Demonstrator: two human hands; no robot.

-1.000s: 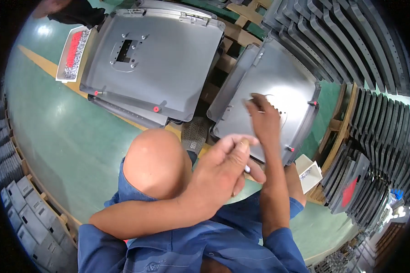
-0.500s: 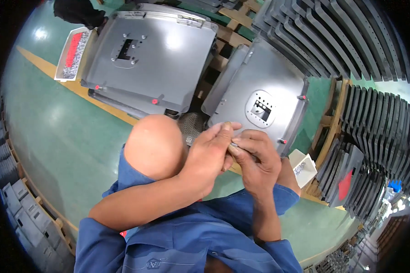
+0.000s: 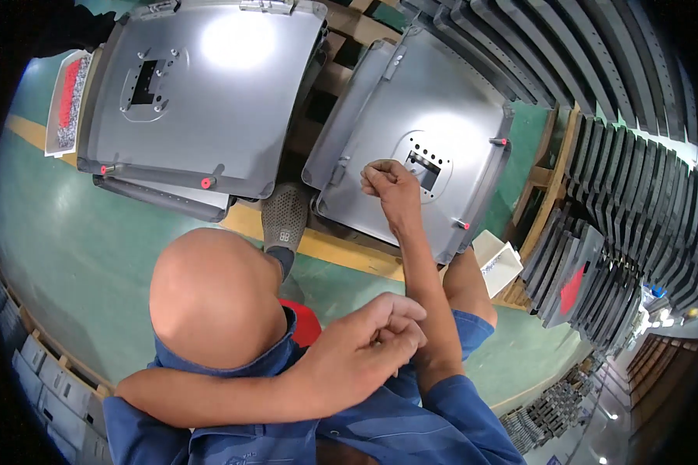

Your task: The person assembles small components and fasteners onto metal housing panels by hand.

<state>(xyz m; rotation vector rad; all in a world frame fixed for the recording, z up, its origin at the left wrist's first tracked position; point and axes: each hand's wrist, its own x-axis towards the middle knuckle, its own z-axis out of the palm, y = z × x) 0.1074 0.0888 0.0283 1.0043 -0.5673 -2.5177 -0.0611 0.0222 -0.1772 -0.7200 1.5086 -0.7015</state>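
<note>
My right hand (image 3: 393,188) is over the right-hand grey metal panel (image 3: 364,124), beside its rectangular cutout and ring of holes. The fingers are pinched together; whatever they may hold is too small or hidden to make out. Close to my lap, my left hand (image 3: 364,345) hangs in front of my right forearm with its fingers curled in. The inside of that curl is hidden. Red-tipped posts (image 3: 463,225) stand along the panel's near and right edges.
A second grey panel (image 3: 233,101) with small studs lies at the left, beside a white tray (image 3: 57,149) of small metal and red parts. At the right stand a white bin (image 3: 504,273) and stacked grey panels (image 3: 628,186). My shoe (image 3: 285,217) is between the panels.
My hands were together, fingertips meeting around a small piece. Now they are apart: the right has reached forward over the right panel, the left has drawn back toward my lap. The view has shifted.
</note>
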